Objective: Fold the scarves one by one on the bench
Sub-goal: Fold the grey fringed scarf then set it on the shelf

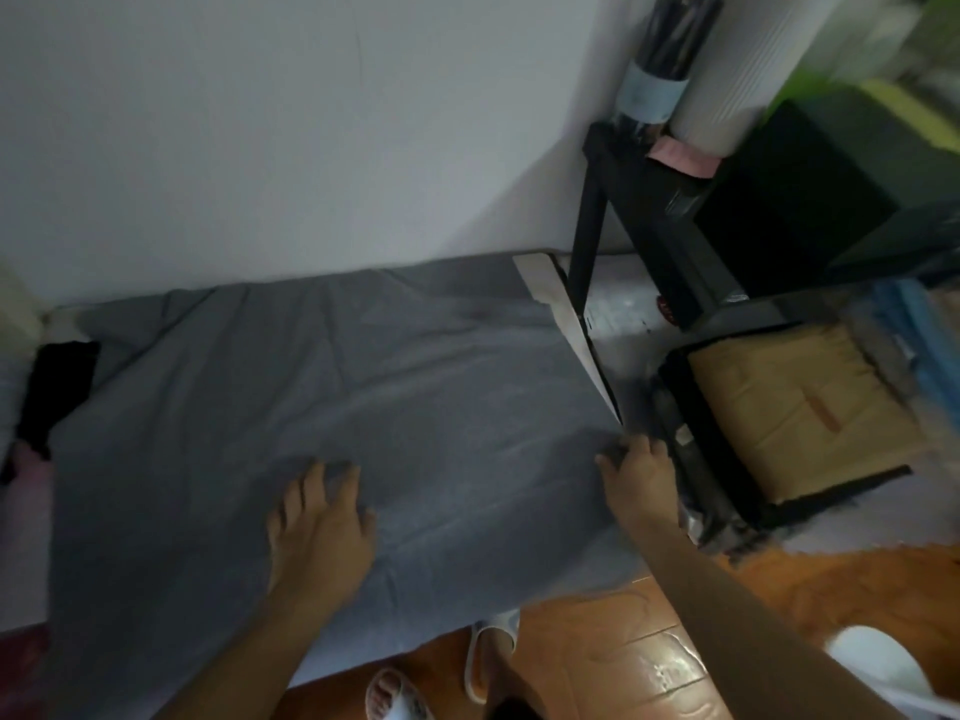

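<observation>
A large grey scarf [332, 407] lies spread over the bench [540, 283], covering almost all of it and hanging over the near edge. My left hand [319, 522] rests flat on the cloth near its front middle, fingers spread. My right hand [636, 467] is at the scarf's right edge, fingers curled on the cloth there. A black piece of cloth [57, 387] lies at the far left end of the bench, next to something pink [28, 475].
A white wall rises behind the bench. To the right stand a black metal frame [587, 241], rolls of material [727, 70] and a black tray holding a cardboard box [800, 402]. Slippers [491, 652] lie on the orange tiled floor below.
</observation>
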The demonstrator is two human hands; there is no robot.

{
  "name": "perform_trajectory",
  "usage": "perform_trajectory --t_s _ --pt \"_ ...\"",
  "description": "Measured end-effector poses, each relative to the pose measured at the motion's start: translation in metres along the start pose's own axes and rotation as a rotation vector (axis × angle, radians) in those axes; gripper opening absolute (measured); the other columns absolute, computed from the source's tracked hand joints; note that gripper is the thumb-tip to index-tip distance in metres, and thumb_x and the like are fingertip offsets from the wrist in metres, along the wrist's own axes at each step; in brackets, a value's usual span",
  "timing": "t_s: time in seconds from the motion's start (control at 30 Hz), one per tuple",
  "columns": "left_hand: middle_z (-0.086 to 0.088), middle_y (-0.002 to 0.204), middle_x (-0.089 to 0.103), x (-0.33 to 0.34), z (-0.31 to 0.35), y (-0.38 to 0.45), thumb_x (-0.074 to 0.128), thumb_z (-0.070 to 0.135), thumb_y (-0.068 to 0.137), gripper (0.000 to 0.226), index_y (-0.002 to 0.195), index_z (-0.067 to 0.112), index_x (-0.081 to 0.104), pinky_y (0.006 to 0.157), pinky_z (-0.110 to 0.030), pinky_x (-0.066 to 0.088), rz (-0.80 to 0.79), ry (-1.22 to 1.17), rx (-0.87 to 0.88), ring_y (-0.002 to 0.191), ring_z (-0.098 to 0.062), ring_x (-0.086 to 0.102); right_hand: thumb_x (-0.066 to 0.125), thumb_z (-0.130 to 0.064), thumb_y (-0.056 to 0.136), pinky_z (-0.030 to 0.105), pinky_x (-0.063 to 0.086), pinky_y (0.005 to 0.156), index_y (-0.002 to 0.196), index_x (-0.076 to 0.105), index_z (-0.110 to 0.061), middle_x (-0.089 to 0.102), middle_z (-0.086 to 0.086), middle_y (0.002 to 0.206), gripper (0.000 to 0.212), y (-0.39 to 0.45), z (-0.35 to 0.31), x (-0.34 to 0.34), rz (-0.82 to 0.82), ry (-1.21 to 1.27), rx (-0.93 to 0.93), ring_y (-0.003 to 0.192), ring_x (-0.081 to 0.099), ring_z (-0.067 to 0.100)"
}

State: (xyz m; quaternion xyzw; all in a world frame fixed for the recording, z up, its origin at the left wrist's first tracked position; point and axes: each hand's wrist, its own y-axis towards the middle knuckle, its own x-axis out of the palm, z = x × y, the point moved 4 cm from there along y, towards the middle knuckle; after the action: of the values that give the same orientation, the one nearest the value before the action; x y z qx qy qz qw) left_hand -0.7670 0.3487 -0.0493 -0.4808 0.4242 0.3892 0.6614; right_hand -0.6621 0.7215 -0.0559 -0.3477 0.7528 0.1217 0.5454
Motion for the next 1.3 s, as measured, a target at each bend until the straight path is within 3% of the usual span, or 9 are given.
perform_trajectory --t_s 0.13,0.33,0.5,0.67,0.77,0.83,1.07,1.2,1.3 --pt "-0.007 0.164 0.009 0.010 0.011 -0.019 0.046 0.051 0.099 0.069 0.159 0.033 0.017 0.121 -0.052 0.022 -0.091 -0.009 -0.012 0.151 -0.029 0.012 0.073 -0.031 0.088 0.046 0.047 0.097 0.121 0.054 -0.001 0.055 0.024 0.126 0.049 0.011 -0.003 -0.006 -0.099 0.090 0.187 0.114 0.056 0.046" --pt "-0.007 0.166 0.004 0.013 0.007 -0.022 0.043 0.054 0.100 0.073 0.161 0.036 0.008 0.122 -0.054 0.019 -0.121 0.008 0.005 0.153 -0.030 0.003 0.069 -0.034 0.090 0.035 0.050 0.090 0.116 0.071 -0.005 0.068 0.018 0.118 0.039 0.014 0.006 -0.015 -0.281 0.038 0.252 0.112 0.063 0.036" --pt "-0.007 0.166 -0.001 0.019 0.008 -0.019 0.041 0.055 0.100 0.075 0.161 0.036 0.001 0.123 -0.056 0.014 -0.142 0.041 -0.008 0.153 -0.032 -0.001 0.061 -0.020 0.096 0.041 0.049 0.082 0.092 0.062 -0.003 0.066 0.021 0.101 0.017 0.004 -0.005 -0.024 -0.097 0.055 0.021 0.098 0.062 0.040" --pt "-0.009 0.167 -0.006 0.021 0.008 -0.016 0.037 0.055 0.101 0.075 0.160 0.035 -0.003 0.123 -0.056 0.011 -0.158 0.089 -0.008 0.153 -0.034 -0.006 0.063 -0.018 0.094 0.033 0.044 0.077 0.095 0.053 -0.007 0.061 0.011 0.092 0.015 0.007 0.009 -0.026 -0.137 0.245 0.145 0.092 0.061 0.034" --pt "-0.009 0.166 -0.007 0.021 0.008 -0.016 0.036 0.055 0.101 0.074 0.160 0.035 -0.004 0.122 -0.056 0.011 -0.164 0.092 -0.006 0.153 -0.033 -0.007 0.077 -0.024 0.085 0.032 0.048 0.082 0.106 0.062 -0.009 0.065 0.005 0.097 0.030 0.012 0.020 -0.024 -0.223 0.299 0.210 0.094 0.063 0.025" --pt "-0.009 0.166 -0.007 0.022 0.008 -0.017 0.035 0.055 0.101 0.074 0.160 0.035 -0.004 0.122 -0.057 0.011 -0.161 0.091 -0.008 0.153 -0.033 -0.007 0.077 -0.022 0.085 0.031 0.050 0.083 0.100 0.073 -0.010 0.070 0.006 0.095 0.019 0.012 0.028 -0.025 -0.239 0.203 0.191 0.095 0.066 0.026" --pt "-0.010 0.166 -0.005 0.021 0.010 -0.017 0.039 0.060 0.099 0.078 0.161 0.036 -0.003 0.122 -0.058 0.012 -0.151 0.093 0.009 0.153 -0.036 -0.005 0.067 -0.017 0.090 0.039 0.050 0.088 0.100 0.069 -0.010 0.069 0.020 0.109 0.013 0.011 0.031 -0.030 -0.071 0.084 0.214 0.106 0.063 0.039" --pt "-0.011 0.165 0.015 0.022 0.020 -0.023 0.038 0.067 0.095 0.070 0.158 0.043 0.020 0.116 -0.066 0.019 -0.106 0.100 0.087 0.151 -0.040 0.007 0.046 -0.005 0.079 0.049 0.049 0.073 0.096 0.059 -0.001 0.057 0.026 0.101 0.022 -0.004 -0.023 -0.016 0.245 -0.243 -0.235 0.088 0.058 0.047" --pt "-0.014 0.156 0.041 0.033 0.038 -0.026 0.035 0.065 0.088 0.067 0.149 0.039 0.045 0.106 -0.071 0.033 -0.092 0.143 0.219 0.143 -0.045 0.034 0.044 -0.029 0.095 0.051 0.044 0.102 0.130 0.056 -0.008 0.050 0.021 0.136 0.042 -0.027 -0.103 0.037 0.079 -0.210 -0.726 0.121 0.050 0.044"
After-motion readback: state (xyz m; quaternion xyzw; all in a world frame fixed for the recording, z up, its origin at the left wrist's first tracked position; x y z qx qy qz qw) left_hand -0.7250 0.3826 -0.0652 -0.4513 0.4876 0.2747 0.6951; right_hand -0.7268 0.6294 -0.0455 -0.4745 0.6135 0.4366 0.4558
